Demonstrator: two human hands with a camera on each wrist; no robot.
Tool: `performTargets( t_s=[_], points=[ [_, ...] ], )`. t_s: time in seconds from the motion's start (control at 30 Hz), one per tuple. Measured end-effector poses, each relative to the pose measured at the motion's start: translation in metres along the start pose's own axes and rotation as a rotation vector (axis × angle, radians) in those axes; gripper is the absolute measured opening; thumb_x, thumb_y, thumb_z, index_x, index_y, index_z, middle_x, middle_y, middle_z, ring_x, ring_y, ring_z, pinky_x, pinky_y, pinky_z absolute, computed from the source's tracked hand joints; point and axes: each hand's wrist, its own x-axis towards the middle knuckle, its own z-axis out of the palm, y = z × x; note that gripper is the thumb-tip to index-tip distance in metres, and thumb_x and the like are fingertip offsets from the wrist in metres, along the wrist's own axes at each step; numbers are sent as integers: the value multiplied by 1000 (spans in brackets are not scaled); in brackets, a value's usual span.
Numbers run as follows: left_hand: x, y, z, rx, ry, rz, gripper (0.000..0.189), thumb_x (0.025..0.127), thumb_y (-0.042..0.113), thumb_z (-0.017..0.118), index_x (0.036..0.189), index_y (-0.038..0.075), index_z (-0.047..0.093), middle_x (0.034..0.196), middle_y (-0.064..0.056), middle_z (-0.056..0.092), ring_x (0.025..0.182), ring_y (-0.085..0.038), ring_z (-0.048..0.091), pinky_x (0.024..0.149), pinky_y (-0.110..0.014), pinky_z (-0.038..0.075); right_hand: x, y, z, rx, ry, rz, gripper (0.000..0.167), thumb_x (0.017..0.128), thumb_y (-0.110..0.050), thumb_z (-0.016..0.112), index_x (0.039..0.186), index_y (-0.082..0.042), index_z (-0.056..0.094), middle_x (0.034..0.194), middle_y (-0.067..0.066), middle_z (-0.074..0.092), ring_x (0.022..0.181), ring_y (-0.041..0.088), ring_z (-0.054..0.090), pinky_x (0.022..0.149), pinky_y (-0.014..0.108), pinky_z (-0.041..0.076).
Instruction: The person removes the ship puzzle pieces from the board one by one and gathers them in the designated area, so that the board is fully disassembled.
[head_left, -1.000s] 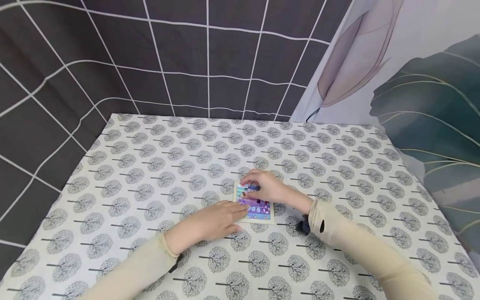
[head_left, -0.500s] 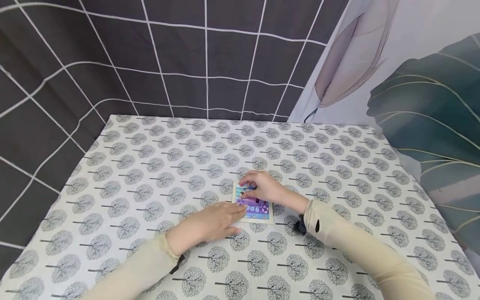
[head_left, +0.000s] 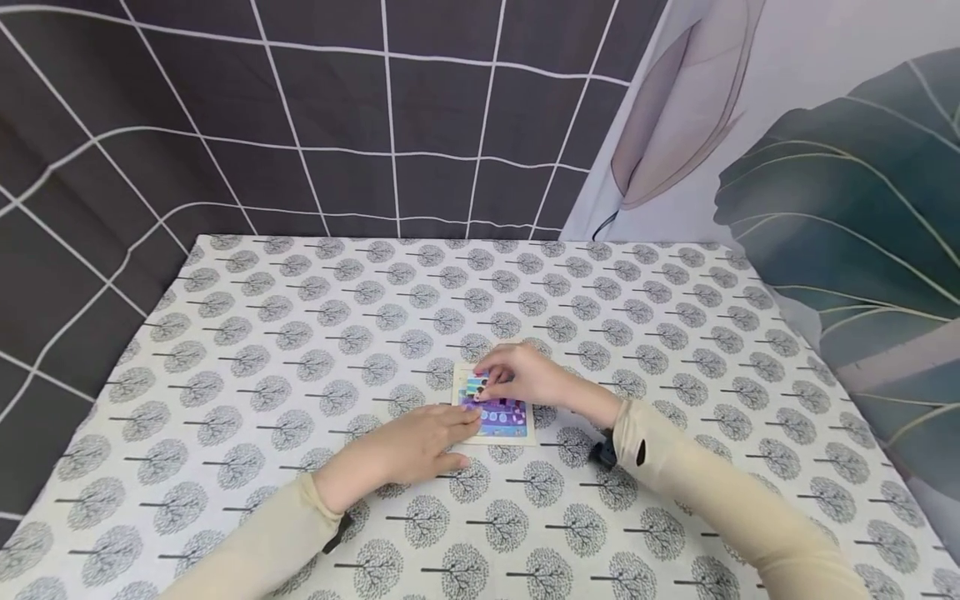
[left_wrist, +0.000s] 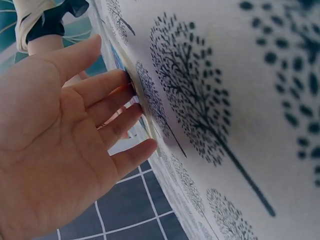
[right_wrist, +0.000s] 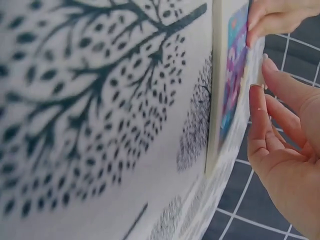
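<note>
A small picture board (head_left: 504, 423), a purple and blue printed scene within a cream border, lies flat on the table. My left hand (head_left: 420, 443) rests at its left edge, with nearly straight fingertips reaching onto the picture. In the left wrist view the palm (left_wrist: 60, 135) shows, and the fingertips meet the board's edge. My right hand (head_left: 534, 379) is over the board's upper right part, with thumb and fingers pinched together. A thin pale sliver shows between those fingertips (right_wrist: 257, 92) in the right wrist view; I cannot tell its kind.
A white cloth with a grey tree print (head_left: 360, 333) covers the table. Behind it hangs a dark curtain with a white grid (head_left: 337, 108). At the right is a pale curtain with large leaves (head_left: 840, 183). Both wrists wear dark devices below cream sleeves (head_left: 690, 467).
The head view has shifted, so the board and hands appear slightly further left. Both hands keep about the same places on the board.
</note>
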Motion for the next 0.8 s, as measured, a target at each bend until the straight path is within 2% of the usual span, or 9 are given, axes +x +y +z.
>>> performTargets(
  t_s=[0.23, 0.4, 0.6, 0.8],
  points=[
    [1, 2, -2, 32, -22, 7, 61, 93, 41, 48, 142, 6, 37, 151, -6, 29, 138, -25, 29, 115, -42, 22, -20, 2, -17, 93, 50, 75, 38, 77, -14, 74, 112, 0, 65, 105, 8, 67, 81, 9, 64, 77, 20, 54],
    [0, 2, -6, 21, -28, 9, 60, 93, 40, 49, 141, 5, 39, 150, -7, 30, 138, -26, 29, 115, -42, 22, -31, 7, -25, 64, 80, 89, 39, 77, -16, 75, 112, -2, 65, 104, 5, 66, 81, 8, 64, 78, 20, 54],
    [-1, 3, -6, 13, -30, 14, 59, 94, 40, 48, 141, 5, 39, 150, -7, 30, 138, -26, 29, 115, -42, 21, -43, 13, -28, 30, 90, 112, 36, 75, -13, 75, 108, 0, 67, 104, 9, 66, 78, 8, 63, 74, 19, 54],
    [-1, 4, -5, 3, -20, 2, 59, 93, 38, 49, 141, 5, 38, 150, -7, 30, 138, -26, 29, 115, -42, 22, -57, 19, -30, 48, 100, 114, 36, 76, -12, 73, 109, 2, 66, 109, 14, 64, 79, 10, 63, 74, 20, 55]
  ],
)
